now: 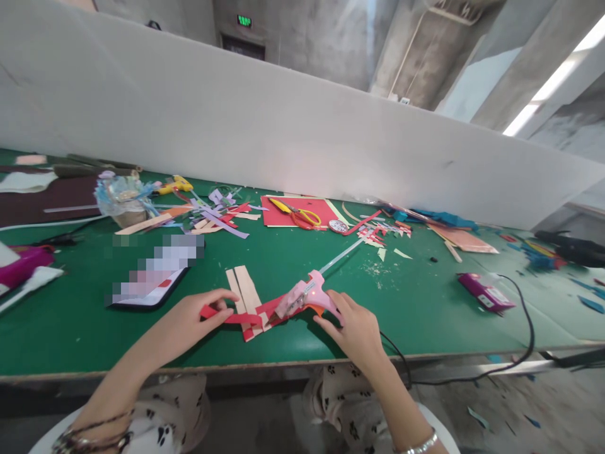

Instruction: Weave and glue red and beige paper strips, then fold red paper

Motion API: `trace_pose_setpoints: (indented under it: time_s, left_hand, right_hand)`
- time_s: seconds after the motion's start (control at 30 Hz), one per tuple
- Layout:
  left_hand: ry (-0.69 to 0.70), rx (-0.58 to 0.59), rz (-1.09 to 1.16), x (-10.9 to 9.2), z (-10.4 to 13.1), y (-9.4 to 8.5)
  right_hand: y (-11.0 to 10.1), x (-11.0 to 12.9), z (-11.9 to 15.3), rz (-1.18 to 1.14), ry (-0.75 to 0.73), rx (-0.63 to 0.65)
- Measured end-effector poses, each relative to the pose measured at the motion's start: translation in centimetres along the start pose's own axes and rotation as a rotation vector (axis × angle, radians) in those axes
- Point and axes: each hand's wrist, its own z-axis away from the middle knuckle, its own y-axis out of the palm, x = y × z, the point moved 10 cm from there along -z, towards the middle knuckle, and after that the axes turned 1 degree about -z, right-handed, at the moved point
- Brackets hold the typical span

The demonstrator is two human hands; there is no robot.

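Observation:
My left hand point(210, 310) is closed, pinching the end of a red paper strip point(243, 318). That strip lies across a small woven piece of tan and red strips, whose tan paper strips point(247, 287) point away from me. In my right hand point(353, 325) is a pink hot glue gun point(316, 292), gripped by its handle. Its nozzle points left and down at the woven piece; whether the tip touches the paper I cannot tell. A clear glue stick point(343, 255) protrudes from the gun's back.
A phone point(158, 277) lies left of my left hand. Behind the work are yellow-handled scissors point(297, 212) on red paper sheets point(274, 215), plus paper scraps point(220, 214). A purple box point(486, 292) and a black cable point(529, 321) are at the right. A white partition point(283, 126) borders the green table.

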Motion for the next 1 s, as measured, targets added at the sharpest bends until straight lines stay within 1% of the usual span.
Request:
trace_pose_setpoints:
  time_s: [0.33, 0.47, 0.67, 0.8, 1.0]
  left_hand:
    - [-0.001, -0.011, -0.021, -0.3, 0.0, -0.2]
    - [0.010, -0.024, -0.029, -0.4, 0.0, -0.3]
    - [-0.010, -0.033, -0.030, -0.7, 0.0, -0.5]
    - [0.001, -0.043, -0.028, -1.0, -0.1, -0.5]
    - [-0.006, -0.029, -0.036, -0.7, -0.3, -0.3]
  right_hand:
    - [0.1, 0.5, 0.0, 0.041, -0.024, 0.010]
    - [-0.1, 0.5, 0.0, 0.059, -0.034, 0.002]
    - [-0.4, -0.1, 0.1, 0.080, -0.017, 0.010]
    - [-0.6, -0.6, 0.2, 0.099, -0.014, -0.002]
    - [-0.8, -1.4, 0.3, 0.130, 0.003, -0.006]
